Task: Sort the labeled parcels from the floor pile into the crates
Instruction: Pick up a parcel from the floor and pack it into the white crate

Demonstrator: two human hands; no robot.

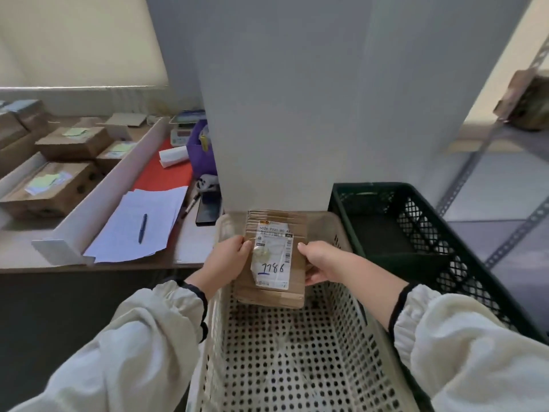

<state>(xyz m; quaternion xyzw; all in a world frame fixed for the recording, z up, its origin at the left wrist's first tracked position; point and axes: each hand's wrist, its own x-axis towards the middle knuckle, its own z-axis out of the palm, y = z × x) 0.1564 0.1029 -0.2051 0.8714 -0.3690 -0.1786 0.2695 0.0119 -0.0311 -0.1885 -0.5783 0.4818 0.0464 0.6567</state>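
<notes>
We're gripping the 7786 parcel [269, 295] with left hand [228, 263] and right hand [320, 263] over the empty-looking white crate [282, 367]; green crate [421, 233] probably empty too.

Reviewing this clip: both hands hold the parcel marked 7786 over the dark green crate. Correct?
Not quite. In the head view the left hand and right hand hold the parcel over the white crate; the dark green crate stands beside it, to the right.
</notes>
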